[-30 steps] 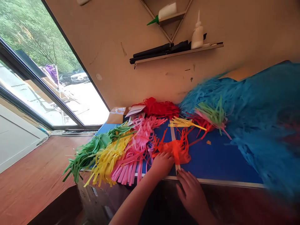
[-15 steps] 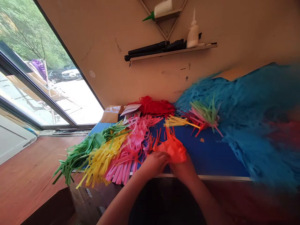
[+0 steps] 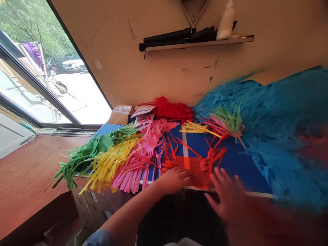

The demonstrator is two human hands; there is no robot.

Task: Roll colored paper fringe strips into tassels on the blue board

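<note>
An orange-red fringed sheet (image 3: 196, 171), of thin tissue-like material, lies spread near the front edge of the blue table, with loose strips reaching left, right and back. My left hand (image 3: 175, 179) rests flat on its left part, fingers stretched out. My right hand (image 3: 227, 191) is lifted at its right edge, fingers spread and slightly blurred, holding nothing. Left of the sheet lie fringed bundles in pink (image 3: 151, 140), yellow (image 3: 112, 160) and green (image 3: 94, 147). Behind it sits a small yellow tassel (image 3: 196, 128).
A big heap of blue fringe (image 3: 279, 126) covers the right side, with a green and pink tassel (image 3: 228, 121) beside it. Red fringe (image 3: 171, 110) lies against the wall. Above are a shelf (image 3: 200, 43) and a white bottle (image 3: 226, 24). A cardboard box (image 3: 91, 205) stands below left.
The orange-red sheet, bunched up in both hands before, now lies flattened on the table. My right hand has let go and moved right. The view has tilted down a little.
</note>
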